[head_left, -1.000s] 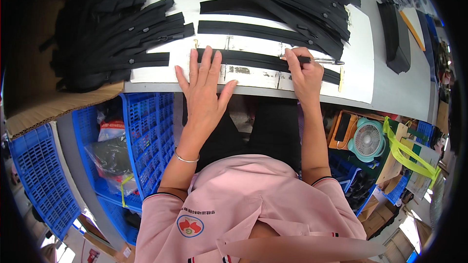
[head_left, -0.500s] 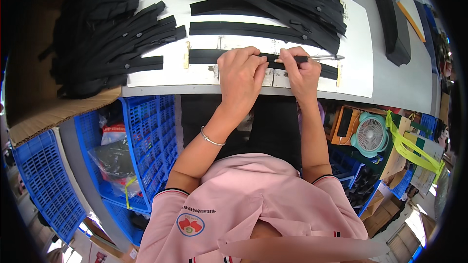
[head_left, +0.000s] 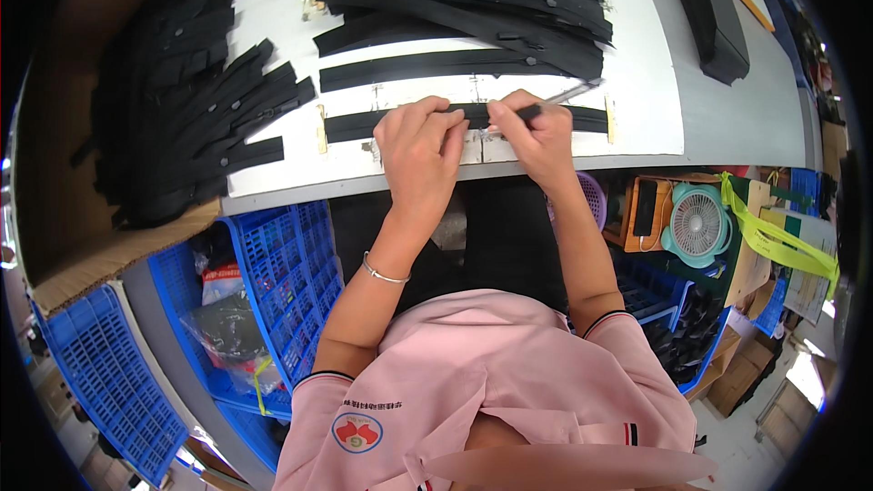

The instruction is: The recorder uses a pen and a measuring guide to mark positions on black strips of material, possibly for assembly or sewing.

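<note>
A long black strip [head_left: 350, 125] lies flat across the white board [head_left: 273, 173] near the table's front edge, between two small brass stops. My left hand [head_left: 420, 150] rests on its middle with fingers curled and pressed down on it. My right hand [head_left: 536, 135] pinches the strip just to the right, and a thin dark tool or slider end sticks out beside its fingers. Another single black strip [head_left: 427, 68] lies parallel farther back.
A large heap of black strips [head_left: 173, 118] lies at the left, another pile [head_left: 473, 0] at the back. Blue plastic crates [head_left: 282, 273] stand under the table at the left. A small teal fan [head_left: 696, 227] and yellow-green straps [head_left: 773, 236] sit at the lower right.
My left hand has moved right along the strip from a flat, spread position to a curled grip beside my right hand. My right hand has stayed on the strip.
</note>
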`<state>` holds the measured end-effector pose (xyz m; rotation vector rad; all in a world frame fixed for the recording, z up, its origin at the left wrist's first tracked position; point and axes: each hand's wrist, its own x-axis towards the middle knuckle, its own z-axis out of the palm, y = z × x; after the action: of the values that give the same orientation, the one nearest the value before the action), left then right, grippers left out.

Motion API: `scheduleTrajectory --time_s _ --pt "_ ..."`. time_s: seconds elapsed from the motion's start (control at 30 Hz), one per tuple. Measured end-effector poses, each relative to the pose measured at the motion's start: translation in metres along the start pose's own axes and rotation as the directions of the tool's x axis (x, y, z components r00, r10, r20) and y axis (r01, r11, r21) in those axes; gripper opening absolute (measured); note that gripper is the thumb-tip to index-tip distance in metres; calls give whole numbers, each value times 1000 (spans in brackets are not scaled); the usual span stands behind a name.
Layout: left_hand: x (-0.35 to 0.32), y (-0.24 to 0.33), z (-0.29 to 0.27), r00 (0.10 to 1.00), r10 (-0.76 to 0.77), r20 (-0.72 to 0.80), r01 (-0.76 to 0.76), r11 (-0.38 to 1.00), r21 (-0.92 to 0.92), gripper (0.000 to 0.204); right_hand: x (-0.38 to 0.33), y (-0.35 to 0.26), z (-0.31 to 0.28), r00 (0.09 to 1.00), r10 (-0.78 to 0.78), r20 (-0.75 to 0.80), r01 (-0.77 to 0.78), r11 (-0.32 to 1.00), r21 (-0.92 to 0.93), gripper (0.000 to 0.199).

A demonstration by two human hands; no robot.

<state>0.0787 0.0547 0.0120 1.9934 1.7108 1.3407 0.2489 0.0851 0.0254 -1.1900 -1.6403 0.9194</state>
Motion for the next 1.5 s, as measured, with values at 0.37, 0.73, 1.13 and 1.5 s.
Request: scheduleTrajectory --time_s 0.37,0.73,1.13,1.5 --pt "3 12 9 999 -6 42 3 998 61 11 -13 24 -76 914 168 -368 -166 985 40 20" --pt "16 56 76 982 132 136 -110 981 -157 12 -11 28 -70 928 127 -350 -138 990 -7 21" --pt "14 60 77 981 145 128 -129 984 -126 12 -18 35 -74 942 74 -327 -91 995 -38 23" --pt "23 58 72 971 168 169 -163 986 -44 35 -16 32 -82 971 82 -224 -110 987 -117 23"
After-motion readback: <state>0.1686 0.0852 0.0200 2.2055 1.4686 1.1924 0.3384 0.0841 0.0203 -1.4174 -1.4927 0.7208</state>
